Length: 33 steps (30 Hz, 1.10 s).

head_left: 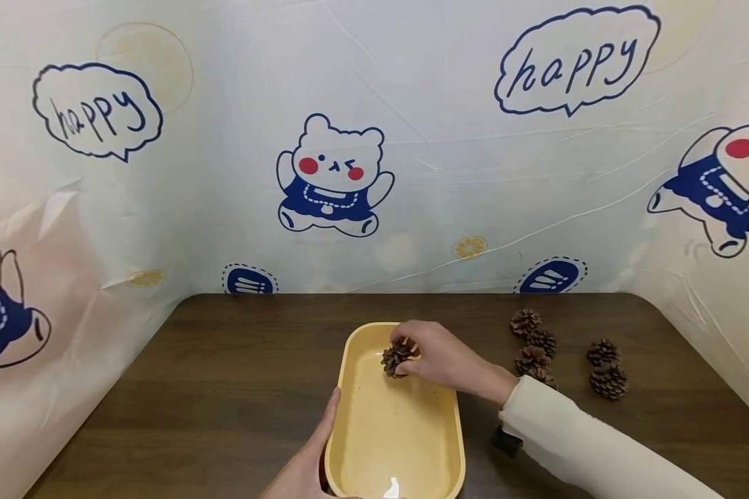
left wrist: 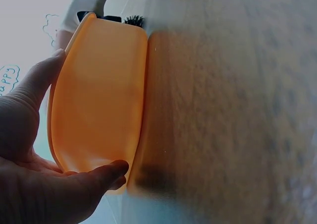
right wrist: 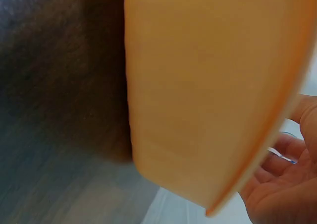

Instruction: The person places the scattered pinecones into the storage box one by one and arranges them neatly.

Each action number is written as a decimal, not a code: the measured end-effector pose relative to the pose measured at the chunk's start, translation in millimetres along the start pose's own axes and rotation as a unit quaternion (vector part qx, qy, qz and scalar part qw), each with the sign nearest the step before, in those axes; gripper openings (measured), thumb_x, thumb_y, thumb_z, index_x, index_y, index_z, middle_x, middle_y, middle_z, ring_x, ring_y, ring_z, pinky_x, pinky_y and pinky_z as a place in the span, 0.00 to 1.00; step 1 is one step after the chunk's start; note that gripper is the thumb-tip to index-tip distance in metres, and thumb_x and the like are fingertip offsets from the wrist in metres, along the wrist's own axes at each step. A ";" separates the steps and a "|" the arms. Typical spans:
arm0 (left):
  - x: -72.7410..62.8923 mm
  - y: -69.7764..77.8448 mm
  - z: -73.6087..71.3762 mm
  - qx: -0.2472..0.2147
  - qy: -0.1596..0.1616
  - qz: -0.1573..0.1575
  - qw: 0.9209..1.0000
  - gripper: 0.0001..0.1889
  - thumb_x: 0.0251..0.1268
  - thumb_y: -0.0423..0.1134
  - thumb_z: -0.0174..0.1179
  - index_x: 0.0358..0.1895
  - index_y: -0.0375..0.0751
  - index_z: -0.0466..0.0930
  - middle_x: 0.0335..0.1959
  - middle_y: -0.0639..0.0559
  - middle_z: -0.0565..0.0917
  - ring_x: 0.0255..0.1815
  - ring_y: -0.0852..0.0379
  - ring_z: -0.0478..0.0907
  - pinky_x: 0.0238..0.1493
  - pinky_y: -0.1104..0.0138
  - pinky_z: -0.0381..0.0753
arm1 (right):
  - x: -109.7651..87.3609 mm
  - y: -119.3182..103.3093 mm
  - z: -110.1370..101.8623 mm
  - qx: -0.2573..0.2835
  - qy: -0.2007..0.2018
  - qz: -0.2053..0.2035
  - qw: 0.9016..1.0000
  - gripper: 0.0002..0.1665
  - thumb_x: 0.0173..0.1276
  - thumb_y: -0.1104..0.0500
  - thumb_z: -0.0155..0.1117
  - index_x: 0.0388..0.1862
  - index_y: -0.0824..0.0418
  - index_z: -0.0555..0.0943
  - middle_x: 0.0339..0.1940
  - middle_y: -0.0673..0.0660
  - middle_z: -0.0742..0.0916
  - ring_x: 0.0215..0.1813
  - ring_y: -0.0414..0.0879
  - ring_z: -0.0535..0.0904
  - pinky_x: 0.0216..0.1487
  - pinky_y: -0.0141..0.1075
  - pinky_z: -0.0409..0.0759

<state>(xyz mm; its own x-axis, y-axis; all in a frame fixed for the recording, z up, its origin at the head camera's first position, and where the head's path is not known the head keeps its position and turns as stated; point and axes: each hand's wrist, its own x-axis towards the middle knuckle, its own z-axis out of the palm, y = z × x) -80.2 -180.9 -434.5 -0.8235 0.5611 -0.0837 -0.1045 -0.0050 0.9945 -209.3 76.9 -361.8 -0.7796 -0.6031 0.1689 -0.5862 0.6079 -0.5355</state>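
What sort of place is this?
Probably a makeshift tabletop filming booth: wrinkled cartoon-printed sheeting hangs behind and to both sides of a dark wood-look table, which holds a yellow tray and loose pine cones.

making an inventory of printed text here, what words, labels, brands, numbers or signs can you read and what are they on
"happy": left speech bubble on the backdrop, head view
"happy": right speech bubble on the backdrop, head view
"appy": cut-off speech bubble, left wrist view
Unreadable: faint speech bubble, left wrist view
No readable text on the yellow tray
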 end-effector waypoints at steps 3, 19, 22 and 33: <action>1.1 -5.6 -2.9 0.004 -0.009 0.040 0.999 0.71 0.63 0.37 0.74 0.83 0.52 0.12 0.84 0.24 0.32 0.69 0.58 0.73 0.59 0.69 0.82 | 6.9 0.0 5.6 -0.005 -0.011 -0.002 1.000 0.21 0.65 0.63 0.78 0.55 0.64 0.85 0.51 0.56 0.90 0.50 0.47 0.84 0.52 0.42 0.85; 3.0 -12.8 -2.5 -0.050 -0.034 0.101 0.993 0.70 0.61 0.27 0.71 0.83 0.47 0.14 0.82 0.23 0.23 0.70 0.60 0.73 0.60 0.66 0.83 | 29.6 6.4 22.7 -0.018 -0.043 -0.038 0.998 0.23 0.67 0.65 0.75 0.60 0.64 0.84 0.58 0.58 0.89 0.61 0.52 0.85 0.66 0.49 0.81; 2.7 -12.3 -2.5 -0.044 -0.034 0.101 0.993 0.70 0.61 0.27 0.71 0.83 0.46 0.14 0.81 0.23 0.22 0.70 0.61 0.73 0.61 0.66 0.83 | 31.3 7.4 24.6 -0.013 -0.050 -0.034 0.998 0.23 0.68 0.64 0.74 0.62 0.62 0.84 0.60 0.57 0.89 0.63 0.51 0.84 0.67 0.49 0.81; 2.5 -12.8 -4.9 -0.025 -0.033 0.071 0.997 0.71 0.63 0.37 0.73 0.83 0.51 0.12 0.82 0.24 0.22 0.69 0.63 0.73 0.60 0.68 0.82 | 35.9 10.4 29.0 -0.005 -0.063 -0.052 0.997 0.22 0.72 0.64 0.71 0.64 0.60 0.83 0.61 0.55 0.88 0.62 0.48 0.83 0.66 0.47 0.82</action>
<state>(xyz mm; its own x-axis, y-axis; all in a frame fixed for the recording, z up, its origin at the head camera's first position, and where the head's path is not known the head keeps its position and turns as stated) -83.7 -183.5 -447.8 -0.7939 0.6047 0.0632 -0.0191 -0.1288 0.9915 -237.0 46.6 -385.4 -0.6813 -0.7225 0.1171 -0.6648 0.5438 -0.5122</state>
